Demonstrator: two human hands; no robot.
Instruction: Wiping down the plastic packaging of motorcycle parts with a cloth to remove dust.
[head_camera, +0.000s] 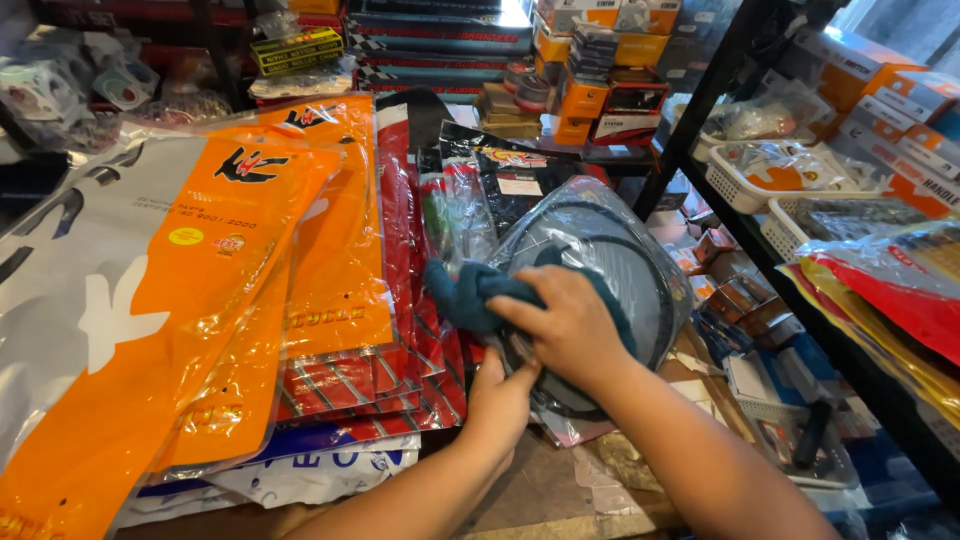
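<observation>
A clear plastic packet with a coiled black cable (610, 255) lies tilted at the middle of the view. My right hand (565, 325) presses a dark teal cloth (470, 295) against the packet's face. My left hand (500, 400) grips the packet's lower edge from below, its fingers tucked under the plastic. Both forearms reach in from the bottom of the view.
Long orange and grey plastic packets (200, 290) and red packets (420, 340) are stacked on the left. Boxes (585, 95) are piled at the back. A black metal shelf (720, 110) with white baskets (745, 185) stands on the right. A wooden surface (540, 500) shows below.
</observation>
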